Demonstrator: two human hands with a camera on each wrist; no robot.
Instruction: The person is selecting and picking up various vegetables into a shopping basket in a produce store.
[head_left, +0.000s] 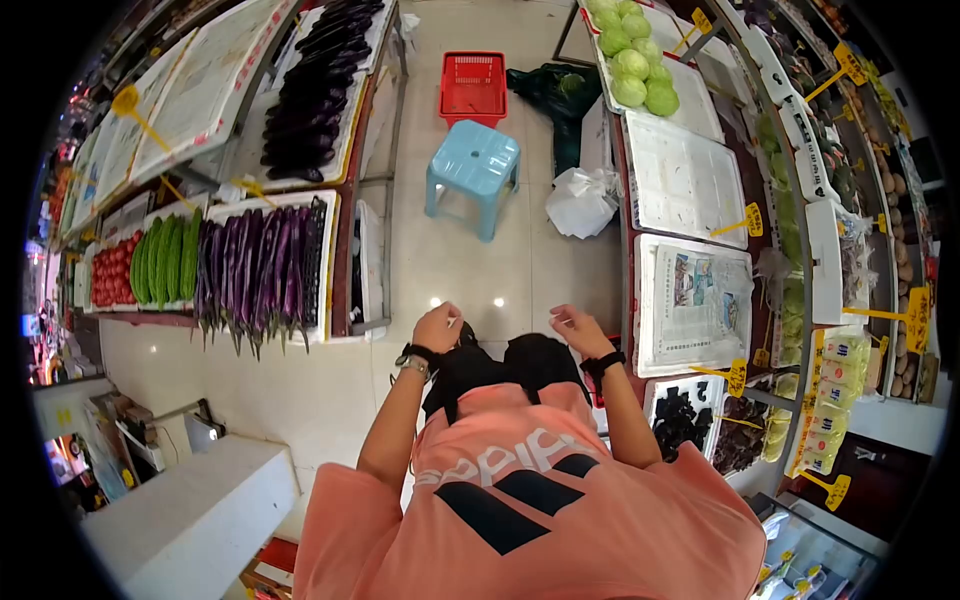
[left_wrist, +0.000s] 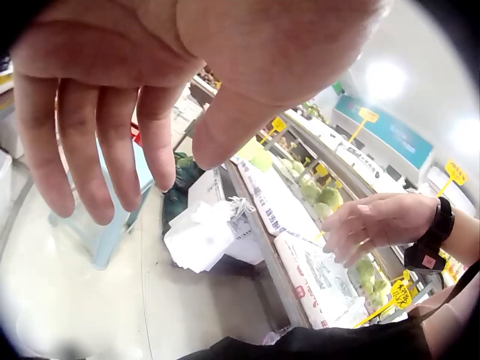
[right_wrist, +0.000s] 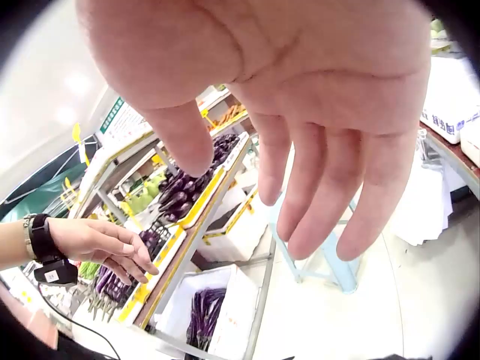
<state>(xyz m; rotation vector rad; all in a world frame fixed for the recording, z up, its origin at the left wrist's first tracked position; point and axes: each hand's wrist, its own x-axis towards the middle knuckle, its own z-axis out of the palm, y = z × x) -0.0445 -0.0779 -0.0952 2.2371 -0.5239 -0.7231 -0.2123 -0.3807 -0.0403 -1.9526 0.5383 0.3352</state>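
Observation:
In the head view my left hand hovers over my lap, holding nothing, with a watch and a black band at its wrist. Its fingers hang down, relaxed and apart, in the left wrist view. My right hand is held level with it on the other side, its fingers loose and nothing in its grasp. A gap separates the two hands. Ahead of them on the tiled floor stands a light blue plastic stool, and behind it lies a red basket.
On the left, racks bear long purple eggplants, green bitter gourds and dark eggplants. Right-hand shelves carry pale green cabbages, white foam trays and black fungus. A white plastic bag sits by the right rack.

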